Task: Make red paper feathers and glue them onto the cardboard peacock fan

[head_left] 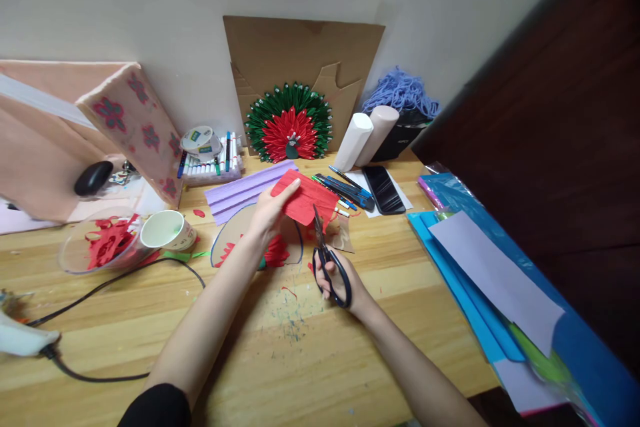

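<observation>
My left hand (273, 212) grips a sheet of red crepe paper (306, 197) by its left side, thumb on top. In my right hand (340, 277) are dark-handled scissors (324, 247), their blades up at the paper's lower right edge. Beneath my left hand lies a rounded cardboard piece (295, 232) with a dark outline, partly covered with red paper pieces (277, 252); my left arm hides some of it. A purple pleated paper (240, 192) lies behind my left hand.
A red and green peacock craft (290, 130) leans at the back. At left are a paper cup (169, 231), a plastic bowl (75, 247) of red scraps and a corded glue gun (25, 337). Pens (350, 192) and a phone (384, 190) lie right; blue folders (450, 267) line the edge.
</observation>
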`<move>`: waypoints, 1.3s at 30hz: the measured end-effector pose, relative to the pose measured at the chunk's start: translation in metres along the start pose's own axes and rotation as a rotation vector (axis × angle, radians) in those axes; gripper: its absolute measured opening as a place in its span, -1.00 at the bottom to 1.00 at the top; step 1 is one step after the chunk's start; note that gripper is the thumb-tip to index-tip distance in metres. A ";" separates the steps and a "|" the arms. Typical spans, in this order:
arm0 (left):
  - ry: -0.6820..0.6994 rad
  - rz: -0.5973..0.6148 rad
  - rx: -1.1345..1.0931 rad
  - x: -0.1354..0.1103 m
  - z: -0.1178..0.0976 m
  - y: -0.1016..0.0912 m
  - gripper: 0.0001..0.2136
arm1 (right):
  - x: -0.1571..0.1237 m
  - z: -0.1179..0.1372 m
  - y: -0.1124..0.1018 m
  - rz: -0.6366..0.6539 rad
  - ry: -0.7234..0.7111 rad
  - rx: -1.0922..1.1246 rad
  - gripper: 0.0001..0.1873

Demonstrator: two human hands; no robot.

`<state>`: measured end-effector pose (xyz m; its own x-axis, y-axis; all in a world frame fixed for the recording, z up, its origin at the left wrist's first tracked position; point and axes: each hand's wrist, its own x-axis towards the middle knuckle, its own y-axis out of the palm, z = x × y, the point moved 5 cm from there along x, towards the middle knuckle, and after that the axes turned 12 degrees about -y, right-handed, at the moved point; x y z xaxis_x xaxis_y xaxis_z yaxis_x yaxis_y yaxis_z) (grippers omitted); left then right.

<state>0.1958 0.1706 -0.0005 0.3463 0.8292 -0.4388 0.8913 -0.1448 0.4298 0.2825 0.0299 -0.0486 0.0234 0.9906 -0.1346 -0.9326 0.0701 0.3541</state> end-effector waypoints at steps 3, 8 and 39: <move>-0.049 0.029 -0.096 -0.002 0.003 0.004 -0.63 | 0.000 -0.001 0.000 0.025 -0.004 0.001 -0.44; 0.017 0.027 0.146 -0.005 -0.013 -0.005 -0.66 | -0.005 -0.006 -0.002 0.167 0.028 0.003 -0.26; 0.040 0.191 0.963 -0.015 -0.025 -0.012 -0.70 | -0.025 0.000 0.001 0.607 0.127 -0.120 -0.22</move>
<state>0.1730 0.1735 0.0210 0.5150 0.7613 -0.3939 0.6852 -0.6417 -0.3444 0.2808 0.0053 -0.0447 -0.5582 0.8280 -0.0535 -0.8006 -0.5206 0.2967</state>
